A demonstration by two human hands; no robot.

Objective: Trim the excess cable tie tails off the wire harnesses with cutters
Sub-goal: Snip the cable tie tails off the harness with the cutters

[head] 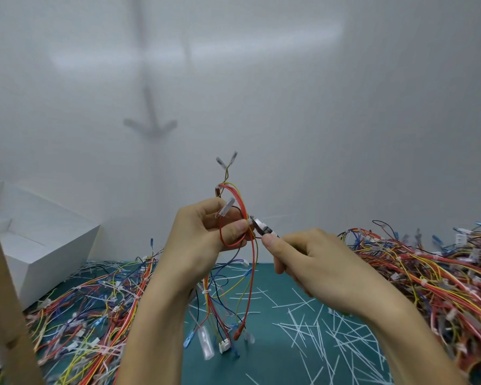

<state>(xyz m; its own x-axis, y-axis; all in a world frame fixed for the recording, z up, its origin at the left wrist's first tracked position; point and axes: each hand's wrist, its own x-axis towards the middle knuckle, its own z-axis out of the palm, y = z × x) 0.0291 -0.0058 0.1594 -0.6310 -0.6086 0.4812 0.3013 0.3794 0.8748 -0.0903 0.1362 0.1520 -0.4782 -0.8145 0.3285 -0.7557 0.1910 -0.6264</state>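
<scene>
The left hand point(203, 237) pinches the harness point(231, 187) upright, likely to present a tie tail. The right hand point(311, 262), curled round the cutters point(261, 228), sets their tip against the harness beside the left thumb.

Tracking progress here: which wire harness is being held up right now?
The harness pinched in the left hand, with cutters in the right hand at its red and yellow wires. All the others lie in piles on the green mat.
</scene>
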